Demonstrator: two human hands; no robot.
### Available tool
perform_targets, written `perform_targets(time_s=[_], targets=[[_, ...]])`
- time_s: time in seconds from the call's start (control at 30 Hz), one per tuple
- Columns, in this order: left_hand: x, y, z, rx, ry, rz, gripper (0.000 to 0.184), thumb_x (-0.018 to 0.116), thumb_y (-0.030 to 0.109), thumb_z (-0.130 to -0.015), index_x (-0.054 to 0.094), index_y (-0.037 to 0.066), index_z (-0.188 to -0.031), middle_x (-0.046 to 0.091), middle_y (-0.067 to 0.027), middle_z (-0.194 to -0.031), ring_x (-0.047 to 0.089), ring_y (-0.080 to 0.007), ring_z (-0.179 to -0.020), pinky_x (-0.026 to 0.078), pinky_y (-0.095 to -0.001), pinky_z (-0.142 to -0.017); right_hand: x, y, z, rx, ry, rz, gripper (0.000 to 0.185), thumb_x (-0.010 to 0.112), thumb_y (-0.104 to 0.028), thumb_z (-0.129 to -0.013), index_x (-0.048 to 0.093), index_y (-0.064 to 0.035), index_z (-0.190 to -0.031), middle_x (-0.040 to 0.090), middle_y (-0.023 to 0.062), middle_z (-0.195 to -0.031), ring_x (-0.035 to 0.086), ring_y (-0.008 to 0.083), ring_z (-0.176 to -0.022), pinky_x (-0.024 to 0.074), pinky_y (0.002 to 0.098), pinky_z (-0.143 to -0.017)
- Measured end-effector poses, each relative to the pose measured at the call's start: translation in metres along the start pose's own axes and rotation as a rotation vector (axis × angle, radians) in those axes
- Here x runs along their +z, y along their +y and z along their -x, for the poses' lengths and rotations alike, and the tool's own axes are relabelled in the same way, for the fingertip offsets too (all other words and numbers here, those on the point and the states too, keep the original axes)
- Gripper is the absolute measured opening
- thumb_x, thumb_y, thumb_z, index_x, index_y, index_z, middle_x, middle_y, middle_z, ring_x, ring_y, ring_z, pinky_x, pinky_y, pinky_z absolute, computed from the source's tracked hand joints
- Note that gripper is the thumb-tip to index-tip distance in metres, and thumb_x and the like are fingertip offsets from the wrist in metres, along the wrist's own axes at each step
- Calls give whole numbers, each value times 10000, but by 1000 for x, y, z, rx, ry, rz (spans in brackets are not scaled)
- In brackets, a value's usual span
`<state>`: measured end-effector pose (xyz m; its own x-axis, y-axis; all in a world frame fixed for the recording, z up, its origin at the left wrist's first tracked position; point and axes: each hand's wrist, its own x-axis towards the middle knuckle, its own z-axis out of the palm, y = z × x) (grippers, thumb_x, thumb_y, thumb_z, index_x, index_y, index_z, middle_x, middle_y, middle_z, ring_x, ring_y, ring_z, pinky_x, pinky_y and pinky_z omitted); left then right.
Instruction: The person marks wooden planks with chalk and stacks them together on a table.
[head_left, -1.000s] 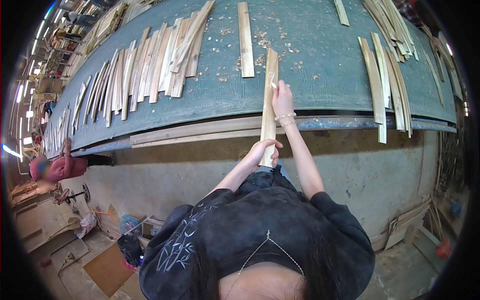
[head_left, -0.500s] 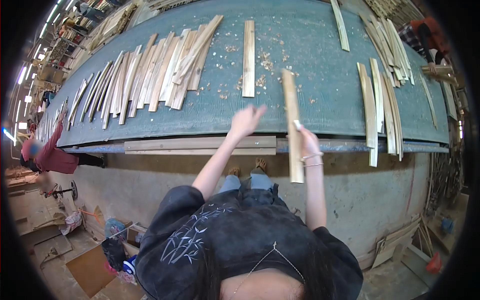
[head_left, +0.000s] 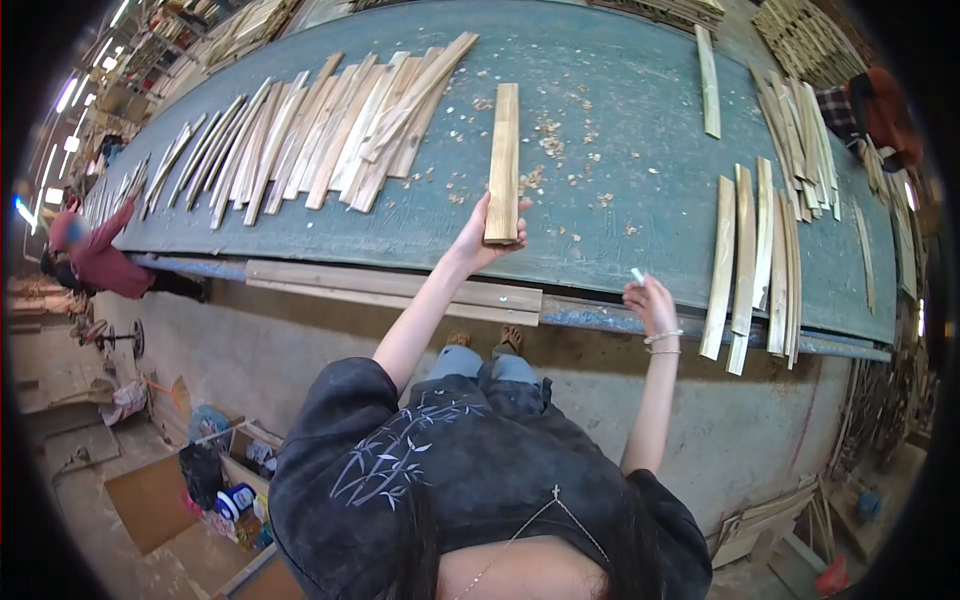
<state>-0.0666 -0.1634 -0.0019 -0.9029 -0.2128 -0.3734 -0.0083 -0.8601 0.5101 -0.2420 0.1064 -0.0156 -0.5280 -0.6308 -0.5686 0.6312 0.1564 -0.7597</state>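
My left hand [head_left: 476, 243] is closed around the near end of a wooden strip [head_left: 506, 150], which points away from me over the green table. My right hand [head_left: 655, 303], off to the right above the table's front edge, pinches a short white stick that looks like chalk [head_left: 637, 275]. Right of that hand, several wooden strips [head_left: 718, 270] lie side by side with their near ends jutting over the edge. A long row of more strips [head_left: 345, 130] covers the left part of the table.
Wood shavings [head_left: 548, 150] are scattered across the green tabletop [head_left: 620, 210]. A lone strip [head_left: 708, 80] and another pile [head_left: 800, 140] lie farther right. A person in a pink top [head_left: 98, 245] stands at the left end, another person [head_left: 885, 120] at the right. Planks [head_left: 390, 290] run along the front edge.
The strip that was in my right hand now lies with the group on the right. My left hand has taken hold of the strip that lay mid-table.
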Motion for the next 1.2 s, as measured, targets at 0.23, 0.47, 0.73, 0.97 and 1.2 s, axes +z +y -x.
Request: perform_targets(time_s=[0.23,0.47,0.73,0.97,1.2], targets=[[-30,-6,29,-82,305,-227,655,199,575,-805,460,15,-1025,468,-29,-620,475,-127,-544,423,-258,-533,10,88,-2,204,136,429,228,527,-260,-790,496,-34,-804,555,64,-607,528,117,-473,420,220,-399],[-38,14,37,-99,392,-1258,715,470,540,-713,404,-119,-982,547,-214,-812,565,-279,-720,450,-333,-638,67,105,-1,-203,676,835,266,568,-279,-762,461,-37,-740,548,75,-666,524,151,-535,427,266,-483],[-90,100,21,-245,-199,-1241,583,520,401,-741,384,1,-1142,542,-133,-853,560,-199,-683,455,-315,-606,286,59,-77,-427,624,1295,696,618,-299,-689,254,-23,-1214,384,182,-948,409,328,-862,360,374,-748],[-185,201,-27,298,1008,-2101,603,599,331,-666,371,29,-1135,464,-165,-944,469,-292,-875,373,-390,-773,292,72,-112,-382,591,1232,819,619,-154,-662,92,-32,-1277,356,196,-948,412,349,-856,350,391,-765],[-185,209,20,284,311,-1107,470,458,384,-801,420,36,-1115,524,-79,-808,521,-169,-727,416,-324,-683,344,56,-111,-36,312,357,730,650,-248,-683,244,41,-1217,401,191,-1124,429,258,-993,355,336,-826]])
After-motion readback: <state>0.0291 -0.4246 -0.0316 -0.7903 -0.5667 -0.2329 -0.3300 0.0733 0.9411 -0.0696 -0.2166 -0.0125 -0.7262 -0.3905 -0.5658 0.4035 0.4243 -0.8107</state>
